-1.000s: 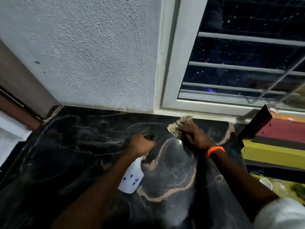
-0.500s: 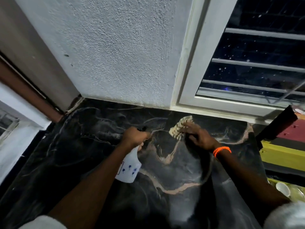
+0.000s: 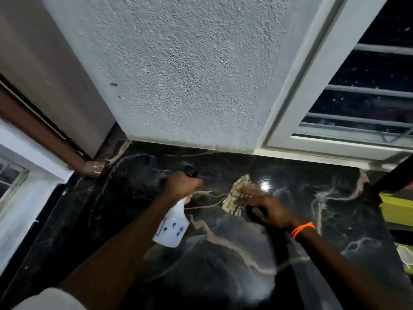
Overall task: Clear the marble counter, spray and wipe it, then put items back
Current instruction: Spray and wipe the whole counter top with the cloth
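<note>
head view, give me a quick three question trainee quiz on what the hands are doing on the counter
1. True or false: the left hand grips the white spray bottle by its top.
2. What lies under the right hand?
A. a striped cloth
B. a sponge
C. a scrubbing brush
3. Fill in: the orange band sits on the ____ wrist.

Key:
1. True.
2. A: the fingers lie flat on the striped cloth, pressing it onto the black marble counter.
3. Right.
</note>
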